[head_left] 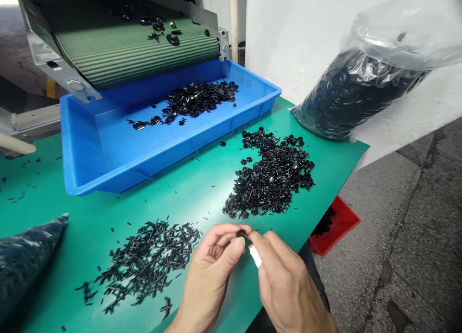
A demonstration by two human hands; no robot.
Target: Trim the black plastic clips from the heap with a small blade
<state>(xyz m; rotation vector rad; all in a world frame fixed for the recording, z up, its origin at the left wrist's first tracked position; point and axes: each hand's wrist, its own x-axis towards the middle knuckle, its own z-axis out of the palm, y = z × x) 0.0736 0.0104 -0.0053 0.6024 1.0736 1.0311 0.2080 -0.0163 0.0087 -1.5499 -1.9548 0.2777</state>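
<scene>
Close to the front edge of the green table, my left hand (pixel 211 273) pinches a small round black plastic part (pixel 240 233) between thumb and fingers. My right hand (pixel 287 275) is closed around a small tool with a white handle (pixel 255 256). The tool's thin tip reaches the round part; its exact shape is too small to make out. Just beyond both hands lies a heap of small black round parts and sprue pieces (pixel 274 179). To the left of my left hand is a looser pile of black cross-shaped sprue scraps (pixel 151 261).
A blue tray (pixel 144 172) holding black parts (pixel 202 98) stands under the end of a green conveyor belt (pixel 140 54). A filled clear plastic bag (pixel 346 92) leans at the right, another bag (pixel 29 261) lies at left. Below the table edge sits a red bin (pixel 341 232).
</scene>
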